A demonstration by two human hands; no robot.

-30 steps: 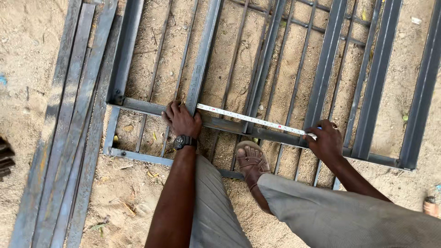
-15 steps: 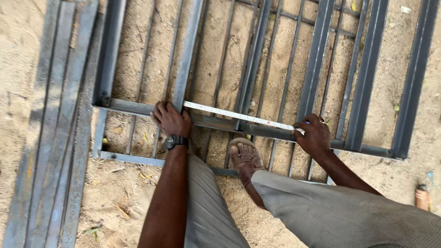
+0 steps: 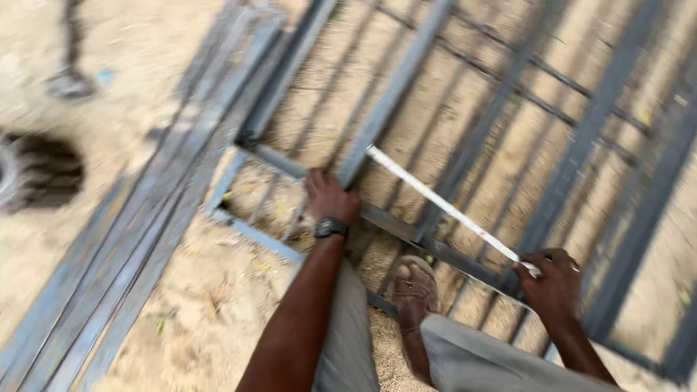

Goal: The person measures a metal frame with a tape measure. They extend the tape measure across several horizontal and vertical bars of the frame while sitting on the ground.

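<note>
A grey metal frame [image 3: 406,80] of flat bars and thin rods lies on sandy ground. A white measuring tape [image 3: 443,207] stretches slantwise across it. My right hand [image 3: 553,284] grips the tape's lower right end against a bar. My left hand [image 3: 330,196], a black watch on its wrist, rests with curled fingers on the crossbar beside an upright bar. The tape's upper left end lies a little beyond that hand, apart from it. My sandalled foot [image 3: 415,284] stands on the frame between the two hands. The view is blurred by motion.
A stack of long grey metal strips [image 3: 138,239] lies on the sand left of the frame. A dark ribbed round object [image 3: 36,170] sits at the left edge. Another dark thing [image 3: 69,80] lies at the upper left.
The view has swung and tilted, so the frame now runs slantwise. The tape's left end now reaches past my left hand instead of lying under it. Both hands stay on the frame.
</note>
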